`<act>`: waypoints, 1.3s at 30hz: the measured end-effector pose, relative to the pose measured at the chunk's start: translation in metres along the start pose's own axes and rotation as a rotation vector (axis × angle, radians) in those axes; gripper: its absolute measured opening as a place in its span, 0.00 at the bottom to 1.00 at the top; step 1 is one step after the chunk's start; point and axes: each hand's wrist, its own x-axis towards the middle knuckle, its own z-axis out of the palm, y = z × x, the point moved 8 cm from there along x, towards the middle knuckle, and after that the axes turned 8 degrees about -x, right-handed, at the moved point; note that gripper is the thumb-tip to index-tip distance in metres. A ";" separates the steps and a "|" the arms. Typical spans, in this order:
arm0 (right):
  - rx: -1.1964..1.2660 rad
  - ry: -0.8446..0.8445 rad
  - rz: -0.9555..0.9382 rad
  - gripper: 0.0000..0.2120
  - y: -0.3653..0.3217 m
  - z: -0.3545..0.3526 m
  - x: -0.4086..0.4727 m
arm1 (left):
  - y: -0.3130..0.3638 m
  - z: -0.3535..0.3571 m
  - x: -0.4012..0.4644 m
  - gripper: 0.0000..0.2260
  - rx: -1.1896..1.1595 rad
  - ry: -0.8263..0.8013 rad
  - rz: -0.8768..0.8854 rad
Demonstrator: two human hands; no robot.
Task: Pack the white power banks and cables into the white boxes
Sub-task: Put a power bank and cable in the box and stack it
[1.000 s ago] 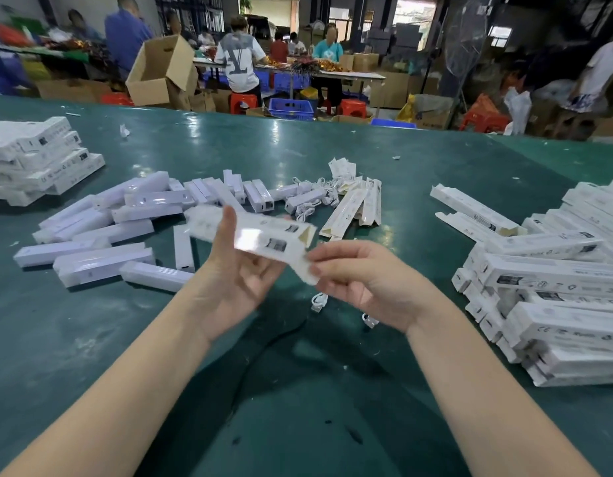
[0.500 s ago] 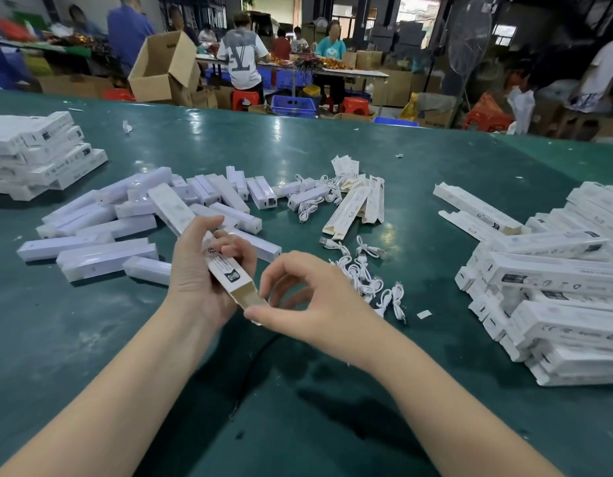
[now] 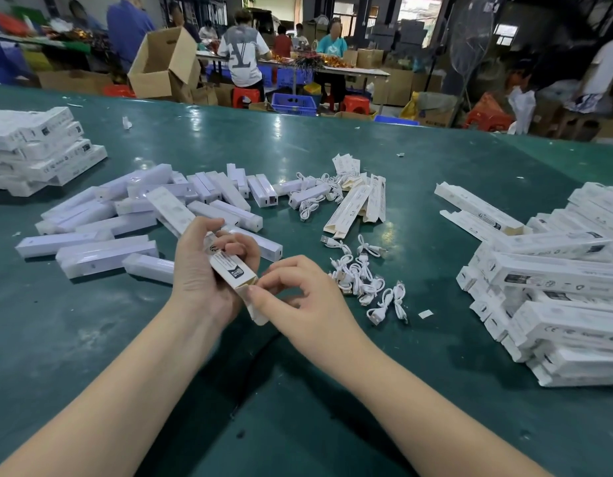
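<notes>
Now that my right hand [image 3: 298,290] has come in to pinch the near end flap, my left hand [image 3: 208,270] grips the white box [image 3: 229,263] steady — ready to open it for a power bank

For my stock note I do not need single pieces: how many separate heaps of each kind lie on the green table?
White box heaps: 3 (left stack, middle group, right pile)
Power bank spread: 1
Cable clusters: 2 (far cluster, near cluster)
Total: 6
Not counted: the held box, gripped by left hand and right hand.
</notes>
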 end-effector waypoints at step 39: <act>0.748 -0.405 0.411 0.18 0.019 0.030 0.000 | -0.012 0.004 -0.008 0.10 0.184 -0.053 -0.070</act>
